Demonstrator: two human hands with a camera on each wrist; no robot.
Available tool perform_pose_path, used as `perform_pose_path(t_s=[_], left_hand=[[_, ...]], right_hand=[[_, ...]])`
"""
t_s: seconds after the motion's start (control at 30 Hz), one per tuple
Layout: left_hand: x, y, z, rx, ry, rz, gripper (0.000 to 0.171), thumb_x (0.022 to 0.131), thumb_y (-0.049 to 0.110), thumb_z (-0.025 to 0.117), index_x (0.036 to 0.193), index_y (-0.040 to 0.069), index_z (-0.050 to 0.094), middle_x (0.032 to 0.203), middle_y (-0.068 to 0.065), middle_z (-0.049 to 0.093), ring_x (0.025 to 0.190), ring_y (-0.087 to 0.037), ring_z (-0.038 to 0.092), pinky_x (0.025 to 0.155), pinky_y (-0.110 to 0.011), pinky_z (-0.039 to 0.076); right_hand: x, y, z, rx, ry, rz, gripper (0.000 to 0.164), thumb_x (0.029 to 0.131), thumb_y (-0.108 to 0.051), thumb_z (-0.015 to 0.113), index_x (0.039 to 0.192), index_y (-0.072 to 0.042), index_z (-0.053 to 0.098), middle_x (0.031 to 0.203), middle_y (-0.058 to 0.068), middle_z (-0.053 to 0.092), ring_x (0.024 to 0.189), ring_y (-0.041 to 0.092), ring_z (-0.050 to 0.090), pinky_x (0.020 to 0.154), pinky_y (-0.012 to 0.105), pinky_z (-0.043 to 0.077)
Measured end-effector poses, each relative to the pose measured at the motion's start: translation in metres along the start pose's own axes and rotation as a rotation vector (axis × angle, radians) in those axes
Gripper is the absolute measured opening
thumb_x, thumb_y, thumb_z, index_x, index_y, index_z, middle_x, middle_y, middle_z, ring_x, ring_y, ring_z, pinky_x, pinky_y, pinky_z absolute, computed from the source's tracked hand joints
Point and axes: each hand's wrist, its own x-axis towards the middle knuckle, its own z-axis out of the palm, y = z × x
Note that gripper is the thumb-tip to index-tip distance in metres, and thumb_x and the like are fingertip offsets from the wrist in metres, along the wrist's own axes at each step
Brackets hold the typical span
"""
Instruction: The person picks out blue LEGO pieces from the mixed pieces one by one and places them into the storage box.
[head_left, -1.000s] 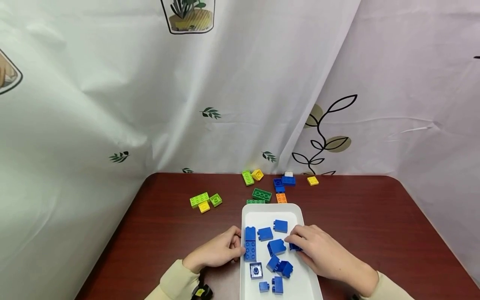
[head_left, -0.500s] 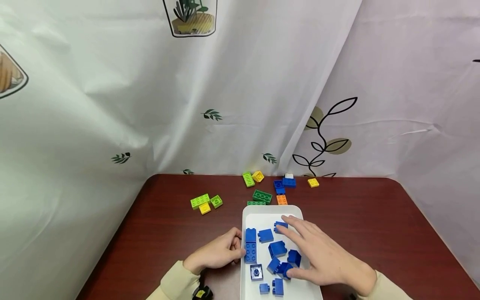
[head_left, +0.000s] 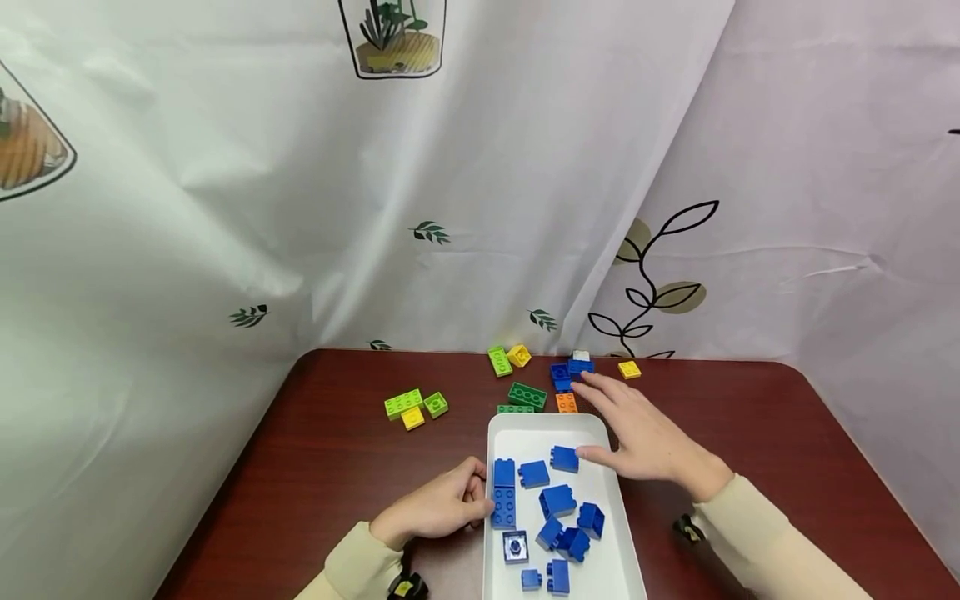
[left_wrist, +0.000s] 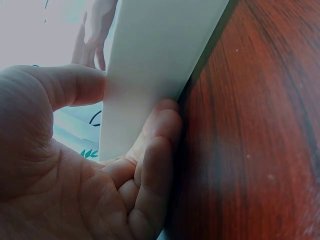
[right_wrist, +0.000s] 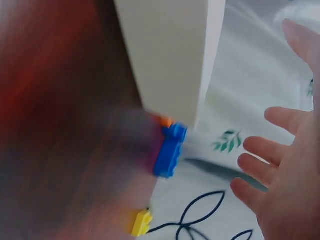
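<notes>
A white tray holding several blue bricks stands in front of me. My left hand grips its left wall; in the left wrist view the thumb lies at the top edge and curled fingers rest against the outer side, low by the table. Over the tray's far right corner hovers my right hand, fingers spread and nothing held. Its fingertips reach toward blue bricks behind the tray. In the right wrist view, the hand is apart from the tray wall and a blue brick.
Beyond the tray lie dark green bricks, an orange brick and a white one. A yellow brick sits farther right. Lime bricks lie at the left. A printed white cloth hangs behind the table.
My right hand has let go of a blue brick inside the tray, opened, and moved forward past the tray's far right corner. The left hand stays at the tray's left wall.
</notes>
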Motion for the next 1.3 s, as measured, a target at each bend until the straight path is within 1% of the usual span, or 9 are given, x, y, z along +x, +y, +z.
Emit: perform_pose_path(t_s=[0.17, 0.27, 0.37, 0.53, 0.77, 0.97, 1.1, 1.3], left_hand=[[0.000, -0.001, 0.000, 0.002, 0.002, -0.001, 0.034, 0.092, 0.025, 0.062, 0.116, 0.008, 0.046, 0.074, 0.001, 0.058, 0.059, -0.010, 0.054, 0.054, -0.021, 0.041], [0.000, -0.001, 0.000, 0.003, 0.002, -0.002, 0.034, 0.092, 0.025, 0.062, 0.116, 0.008, 0.046, 0.074, 0.001, 0.058, 0.059, -0.010, 0.054, 0.053, -0.021, 0.041], [-0.001, -0.001, 0.000, 0.004, 0.002, -0.005, 0.033, 0.092, 0.025, 0.062, 0.116, 0.008, 0.046, 0.074, 0.001, 0.058, 0.059, -0.010, 0.054, 0.053, -0.021, 0.040], [-0.001, -0.002, 0.000, 0.000, 0.002, -0.007, 0.034, 0.092, 0.025, 0.062, 0.117, 0.008, 0.046, 0.075, 0.001, 0.059, 0.060, -0.010, 0.054, 0.053, -0.021, 0.040], [-0.001, -0.004, 0.002, -0.003, 0.002, 0.002, 0.034, 0.092, 0.025, 0.063, 0.117, 0.009, 0.046, 0.075, 0.001, 0.059, 0.059, -0.010, 0.054, 0.052, -0.021, 0.041], [0.000, -0.004, 0.004, 0.005, -0.001, 0.018, 0.033, 0.091, 0.024, 0.063, 0.115, 0.009, 0.045, 0.073, 0.003, 0.060, 0.057, -0.009, 0.055, 0.052, -0.020, 0.043], [0.000, -0.004, 0.004, 0.002, 0.000, 0.015, 0.033, 0.091, 0.023, 0.063, 0.115, 0.009, 0.045, 0.073, 0.003, 0.060, 0.057, -0.010, 0.055, 0.052, -0.021, 0.043], [0.001, -0.003, 0.002, 0.010, 0.007, 0.008, 0.033, 0.091, 0.025, 0.063, 0.116, 0.009, 0.046, 0.074, 0.002, 0.060, 0.058, -0.011, 0.056, 0.052, -0.021, 0.043]], right_hand=[[0.014, 0.019, 0.003, 0.003, -0.018, 0.080, 0.086, 0.083, -0.070, 0.054, 0.149, -0.018, 0.036, 0.153, 0.010, 0.035, 0.136, 0.030, 0.040, 0.106, 0.056, 0.037], [0.021, 0.029, 0.007, 0.009, -0.025, 0.121, 0.083, 0.084, -0.069, 0.055, 0.149, -0.019, 0.036, 0.152, 0.010, 0.035, 0.135, 0.031, 0.041, 0.106, 0.056, 0.037], [0.028, 0.038, 0.012, 0.026, -0.030, 0.150, 0.080, 0.086, -0.066, 0.056, 0.149, -0.020, 0.038, 0.151, 0.011, 0.036, 0.134, 0.033, 0.041, 0.105, 0.058, 0.038], [0.039, 0.052, 0.019, 0.059, -0.041, 0.185, 0.073, 0.089, -0.059, 0.056, 0.147, -0.017, 0.042, 0.150, 0.012, 0.038, 0.133, 0.035, 0.042, 0.104, 0.059, 0.038], [0.048, 0.063, 0.029, 0.061, -0.078, 0.185, 0.060, 0.094, -0.044, 0.057, 0.144, -0.013, 0.046, 0.149, 0.015, 0.040, 0.132, 0.038, 0.043, 0.105, 0.061, 0.035], [0.045, 0.069, 0.036, 0.024, -0.124, 0.185, 0.050, 0.095, -0.031, 0.057, 0.141, -0.010, 0.050, 0.148, 0.016, 0.043, 0.134, 0.037, 0.044, 0.107, 0.057, 0.035], [0.044, 0.072, 0.036, -0.014, -0.109, 0.184, 0.047, 0.092, -0.026, 0.062, 0.134, -0.007, 0.057, 0.141, 0.015, 0.050, 0.126, 0.034, 0.052, 0.102, 0.054, 0.042], [0.044, 0.074, 0.034, -0.069, -0.062, 0.181, 0.036, 0.087, -0.024, 0.070, 0.119, -0.009, 0.066, 0.124, 0.011, 0.059, 0.110, 0.029, 0.061, 0.093, 0.050, 0.050]])
